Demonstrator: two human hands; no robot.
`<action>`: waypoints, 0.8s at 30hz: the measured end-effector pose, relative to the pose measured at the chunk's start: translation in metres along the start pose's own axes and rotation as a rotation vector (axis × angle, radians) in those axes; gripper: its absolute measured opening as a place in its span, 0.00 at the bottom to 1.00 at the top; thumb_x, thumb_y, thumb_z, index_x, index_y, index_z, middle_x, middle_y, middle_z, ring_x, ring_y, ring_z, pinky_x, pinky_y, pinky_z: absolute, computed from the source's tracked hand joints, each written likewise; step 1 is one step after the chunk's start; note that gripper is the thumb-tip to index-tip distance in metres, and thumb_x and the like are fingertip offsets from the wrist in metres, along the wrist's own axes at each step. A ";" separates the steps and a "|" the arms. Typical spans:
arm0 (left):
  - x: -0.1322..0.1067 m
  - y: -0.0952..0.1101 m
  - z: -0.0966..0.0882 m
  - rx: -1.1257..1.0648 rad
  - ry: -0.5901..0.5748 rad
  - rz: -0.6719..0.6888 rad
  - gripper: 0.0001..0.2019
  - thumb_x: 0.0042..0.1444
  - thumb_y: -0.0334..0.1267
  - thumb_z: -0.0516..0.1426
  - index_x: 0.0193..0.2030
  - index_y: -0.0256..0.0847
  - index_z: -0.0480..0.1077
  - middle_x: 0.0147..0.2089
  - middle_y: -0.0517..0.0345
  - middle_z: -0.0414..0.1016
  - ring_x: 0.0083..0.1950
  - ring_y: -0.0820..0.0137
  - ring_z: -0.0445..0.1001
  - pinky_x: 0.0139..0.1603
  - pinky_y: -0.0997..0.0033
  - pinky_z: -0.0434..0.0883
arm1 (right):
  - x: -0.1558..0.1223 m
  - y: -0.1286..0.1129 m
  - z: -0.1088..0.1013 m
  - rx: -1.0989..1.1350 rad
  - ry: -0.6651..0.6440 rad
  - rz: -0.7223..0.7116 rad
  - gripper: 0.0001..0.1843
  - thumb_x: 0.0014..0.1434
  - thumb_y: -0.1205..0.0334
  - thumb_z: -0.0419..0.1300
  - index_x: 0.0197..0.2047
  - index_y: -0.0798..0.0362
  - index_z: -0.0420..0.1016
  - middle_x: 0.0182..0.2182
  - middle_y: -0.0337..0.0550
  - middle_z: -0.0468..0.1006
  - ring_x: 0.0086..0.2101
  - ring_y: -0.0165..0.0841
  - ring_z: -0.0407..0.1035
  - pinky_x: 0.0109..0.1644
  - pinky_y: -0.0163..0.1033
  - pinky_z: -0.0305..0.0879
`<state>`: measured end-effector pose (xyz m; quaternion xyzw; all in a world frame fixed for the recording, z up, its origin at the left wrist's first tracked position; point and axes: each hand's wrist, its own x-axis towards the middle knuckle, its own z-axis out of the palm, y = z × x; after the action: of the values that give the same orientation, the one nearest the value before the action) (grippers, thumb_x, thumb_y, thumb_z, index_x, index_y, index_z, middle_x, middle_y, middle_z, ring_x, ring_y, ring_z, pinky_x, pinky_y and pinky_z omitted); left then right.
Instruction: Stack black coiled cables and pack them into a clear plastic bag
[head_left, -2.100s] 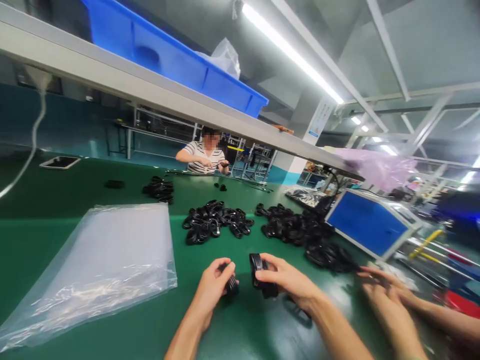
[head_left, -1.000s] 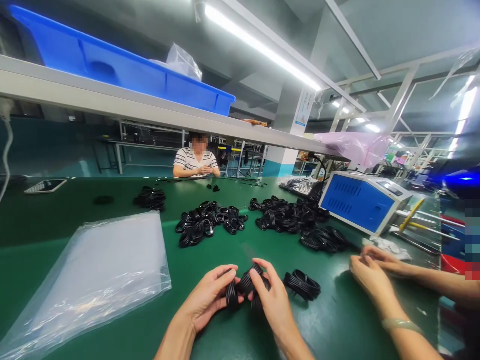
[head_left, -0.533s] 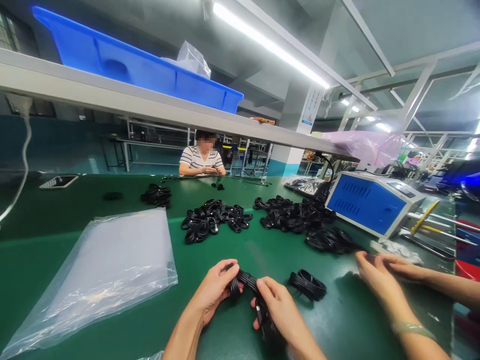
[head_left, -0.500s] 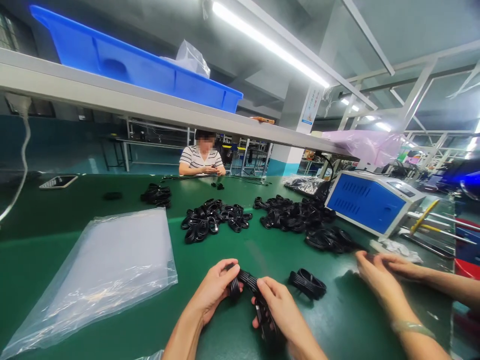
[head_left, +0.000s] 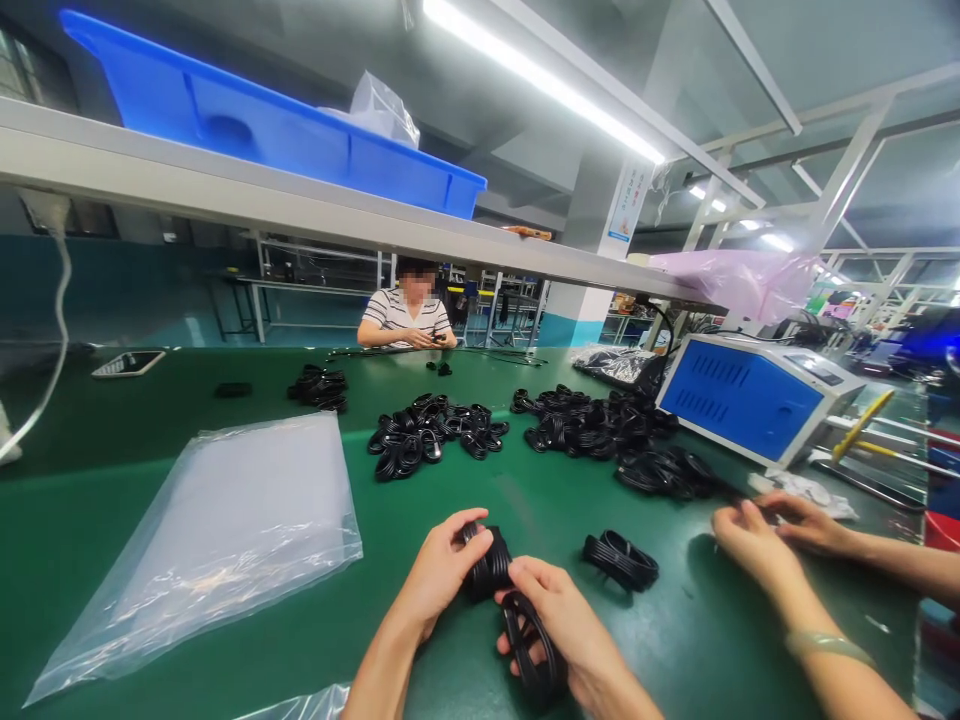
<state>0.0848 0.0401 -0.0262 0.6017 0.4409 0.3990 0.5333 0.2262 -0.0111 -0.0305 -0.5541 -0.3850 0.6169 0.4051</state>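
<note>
Two hands (head_left: pixel 441 568) holding black coils (head_left: pixel 491 566), one separate coil (head_left: pixel 621 561) nearby

Above the green counter (head_left: pixel 262 640) runs a long pale shelf (head_left: pixel 300 200). It carries a large blue bin (head_left: pixel 262 125), from which a clear plastic bag (head_left: pixel 381 108) sticks up. Pink plastic (head_left: pixel 750 280) lies at the right part. Below it, a blue and white machine (head_left: pixel 742 400) stands on the counter, and a crumpled white cloth (head_left: pixel 814 490) is near it. At the far left lies a phone (head_left: pixel 127 364); a white cord (head_left: pixel 66 290) hangs to its left. A person (head_left: pixel 409 318) in a striped shirt sits at the far side. Further back, a pillar (head_left: pixel 577 310) bears a sign (head_left: pixel 626 205), and a long lamp (head_left: pixel 547 85) shines overhead.
</note>
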 end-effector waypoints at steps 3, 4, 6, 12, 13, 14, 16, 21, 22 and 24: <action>0.004 -0.002 0.000 0.144 0.055 0.052 0.18 0.51 0.42 0.56 0.49 0.41 0.69 0.49 0.53 0.73 0.50 0.64 0.71 0.54 0.65 0.63 | -0.001 -0.002 -0.002 -0.017 -0.022 0.008 0.19 0.52 0.45 0.55 0.33 0.54 0.63 0.27 0.36 0.68 0.17 0.29 0.70 0.13 0.31 0.64; 0.004 -0.003 0.000 0.169 0.078 0.060 0.18 0.51 0.42 0.55 0.49 0.40 0.70 0.51 0.52 0.73 0.52 0.63 0.69 0.56 0.64 0.62 | -0.001 -0.002 -0.002 -0.024 -0.032 0.010 0.18 0.52 0.46 0.55 0.33 0.54 0.63 0.27 0.36 0.68 0.17 0.29 0.70 0.13 0.30 0.64; 0.005 -0.004 -0.001 0.198 0.108 0.075 0.17 0.54 0.42 0.53 0.48 0.40 0.70 0.54 0.52 0.70 0.55 0.63 0.66 0.59 0.63 0.58 | -0.001 -0.003 -0.002 -0.042 -0.054 0.013 0.17 0.52 0.47 0.54 0.32 0.54 0.62 0.26 0.36 0.68 0.17 0.29 0.70 0.13 0.30 0.64; 0.004 -0.002 -0.001 0.280 0.062 0.101 0.16 0.57 0.42 0.48 0.45 0.43 0.73 0.49 0.56 0.74 0.51 0.66 0.70 0.55 0.66 0.62 | -0.001 -0.003 0.000 -0.076 -0.098 0.000 0.17 0.53 0.47 0.53 0.32 0.54 0.64 0.28 0.37 0.70 0.17 0.29 0.70 0.12 0.29 0.63; 0.004 -0.002 -0.001 0.293 0.053 0.103 0.16 0.57 0.42 0.49 0.46 0.43 0.73 0.48 0.56 0.75 0.50 0.66 0.70 0.54 0.67 0.62 | -0.001 -0.003 0.000 -0.086 -0.104 0.003 0.17 0.53 0.47 0.53 0.31 0.54 0.64 0.26 0.37 0.70 0.17 0.30 0.70 0.12 0.29 0.63; 0.003 -0.002 -0.001 0.305 0.046 0.107 0.16 0.57 0.42 0.49 0.46 0.43 0.73 0.48 0.56 0.75 0.50 0.66 0.70 0.54 0.67 0.62 | -0.001 -0.004 0.000 -0.101 -0.109 0.011 0.17 0.53 0.47 0.52 0.30 0.55 0.63 0.24 0.36 0.70 0.16 0.30 0.70 0.12 0.29 0.63; 0.004 -0.002 0.000 0.331 0.038 0.120 0.16 0.57 0.43 0.49 0.47 0.43 0.72 0.49 0.55 0.74 0.50 0.65 0.70 0.54 0.67 0.62 | -0.002 -0.005 -0.001 -0.129 -0.110 0.037 0.17 0.52 0.47 0.52 0.28 0.55 0.62 0.19 0.36 0.68 0.15 0.30 0.69 0.12 0.29 0.62; 0.004 -0.003 0.000 0.381 0.019 0.164 0.17 0.58 0.42 0.48 0.46 0.43 0.73 0.46 0.55 0.75 0.49 0.65 0.69 0.53 0.65 0.62 | -0.001 -0.006 -0.003 -0.118 -0.142 0.043 0.16 0.51 0.47 0.54 0.33 0.52 0.60 0.25 0.39 0.75 0.16 0.30 0.69 0.12 0.31 0.63; 0.004 -0.003 0.000 0.386 0.011 0.171 0.17 0.58 0.42 0.47 0.46 0.44 0.73 0.46 0.55 0.75 0.48 0.65 0.69 0.52 0.66 0.62 | -0.002 -0.006 -0.003 -0.121 -0.152 0.041 0.16 0.51 0.47 0.54 0.34 0.51 0.59 0.25 0.39 0.75 0.16 0.31 0.69 0.13 0.31 0.63; 0.004 -0.003 0.000 0.389 -0.004 0.181 0.17 0.58 0.42 0.47 0.46 0.45 0.73 0.45 0.56 0.75 0.47 0.65 0.69 0.52 0.66 0.62 | -0.003 -0.007 -0.002 -0.144 -0.156 0.044 0.16 0.51 0.47 0.54 0.34 0.51 0.58 0.23 0.39 0.75 0.16 0.31 0.69 0.13 0.31 0.62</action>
<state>0.0858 0.0435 -0.0291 0.7311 0.4527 0.3516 0.3701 0.2290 -0.0114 -0.0228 -0.5405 -0.4466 0.6375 0.3194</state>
